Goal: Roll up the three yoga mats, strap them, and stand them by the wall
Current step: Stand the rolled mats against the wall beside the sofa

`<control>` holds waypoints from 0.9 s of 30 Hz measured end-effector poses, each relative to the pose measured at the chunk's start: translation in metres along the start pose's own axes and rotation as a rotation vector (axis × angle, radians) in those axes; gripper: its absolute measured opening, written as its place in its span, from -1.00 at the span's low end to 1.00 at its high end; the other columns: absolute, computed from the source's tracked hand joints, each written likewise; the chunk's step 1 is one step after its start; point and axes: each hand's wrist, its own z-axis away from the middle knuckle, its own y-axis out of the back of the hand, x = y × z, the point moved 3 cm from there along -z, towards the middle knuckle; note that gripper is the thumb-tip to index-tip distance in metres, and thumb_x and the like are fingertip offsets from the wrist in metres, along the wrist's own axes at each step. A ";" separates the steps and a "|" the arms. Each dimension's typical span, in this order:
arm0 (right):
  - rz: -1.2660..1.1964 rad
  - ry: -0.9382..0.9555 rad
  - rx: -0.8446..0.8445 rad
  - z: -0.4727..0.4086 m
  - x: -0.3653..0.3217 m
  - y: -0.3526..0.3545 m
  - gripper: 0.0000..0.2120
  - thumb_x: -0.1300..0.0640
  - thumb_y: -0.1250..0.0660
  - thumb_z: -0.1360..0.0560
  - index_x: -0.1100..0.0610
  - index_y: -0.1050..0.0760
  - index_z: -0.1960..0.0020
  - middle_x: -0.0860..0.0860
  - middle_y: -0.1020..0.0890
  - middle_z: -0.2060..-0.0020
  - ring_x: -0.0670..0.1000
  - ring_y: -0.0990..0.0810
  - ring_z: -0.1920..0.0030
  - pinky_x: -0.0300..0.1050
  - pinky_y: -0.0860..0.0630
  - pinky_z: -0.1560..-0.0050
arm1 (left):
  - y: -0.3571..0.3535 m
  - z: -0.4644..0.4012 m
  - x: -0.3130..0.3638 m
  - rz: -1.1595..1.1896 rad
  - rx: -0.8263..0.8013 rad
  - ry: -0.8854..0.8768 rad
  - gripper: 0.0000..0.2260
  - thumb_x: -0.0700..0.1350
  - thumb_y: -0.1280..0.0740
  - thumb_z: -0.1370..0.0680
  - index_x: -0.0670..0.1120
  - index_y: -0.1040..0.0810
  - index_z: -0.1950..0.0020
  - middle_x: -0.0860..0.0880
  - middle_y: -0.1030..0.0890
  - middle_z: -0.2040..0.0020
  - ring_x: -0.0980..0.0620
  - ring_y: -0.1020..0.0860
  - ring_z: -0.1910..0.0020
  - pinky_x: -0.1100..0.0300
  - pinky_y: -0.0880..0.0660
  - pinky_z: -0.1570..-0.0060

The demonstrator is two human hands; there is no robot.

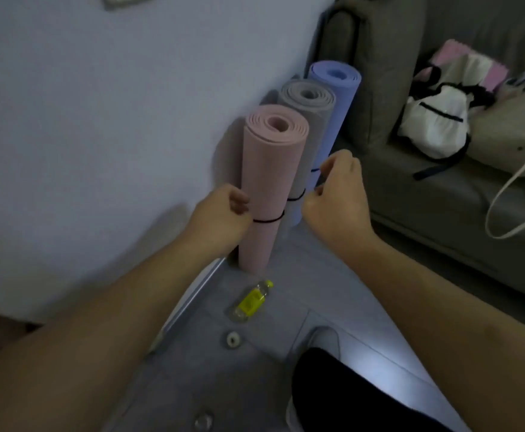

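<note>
The pink mat (270, 188), grey mat (306, 126) and blue mat (333, 113) stood rolled and upright in a row against the wall (99, 120), each ringed by a thin black strap (269, 220). The task looked all but finished; what remained was probably a steadying check, then letting go. The left hand (224, 213) lay beside the pink mat, fingers loosely curled, holding nothing. The right hand (337, 191) hovered by the other rolls, similarly relaxed and empty.

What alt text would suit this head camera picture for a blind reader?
Three rolled foam yoga mats, pink, grey and blue, stand strapped against a wall, with the left hand beside the pink one and the right hand close by.
</note>
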 end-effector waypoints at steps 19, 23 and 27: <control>0.483 -0.175 -1.288 0.399 0.165 -0.362 -0.24 0.11 -0.51 -0.52 -0.09 -0.22 -0.61 0.22 -0.10 -0.56 0.33 -0.38 -0.43 0.17 -0.49 -0.38 | 0.045 0.075 -0.181 0.243 -0.081 0.064 -0.73 -0.35 -0.38 -0.58 -0.13 -0.64 -0.24 -0.07 -0.75 -0.01 -0.06 -0.73 -0.02 -0.01 -0.63 -0.17; 0.484 -0.158 -1.193 0.417 0.177 -0.387 -0.39 0.23 -0.35 -0.66 0.00 -0.23 -0.64 0.25 -0.05 -0.64 0.27 -0.31 -0.53 0.07 -0.35 -0.52 | 0.040 0.052 -0.188 0.285 -0.164 0.081 -0.74 -0.33 -0.37 -0.60 -0.14 -0.63 -0.26 -0.09 -0.75 -0.03 -0.10 -0.73 -0.02 -0.10 -0.65 -0.17; 0.522 -0.206 -1.110 0.400 0.186 -0.379 -0.25 0.12 -0.42 -0.62 0.11 -0.10 -0.67 0.25 -0.15 -0.61 0.25 -0.37 -0.51 0.10 -0.42 -0.46 | 0.022 0.043 -0.191 0.325 -0.279 0.157 -0.81 -0.31 -0.36 -0.62 -0.17 -0.65 -0.21 -0.12 -0.75 0.00 -0.15 -0.73 -0.02 -0.05 -0.65 -0.12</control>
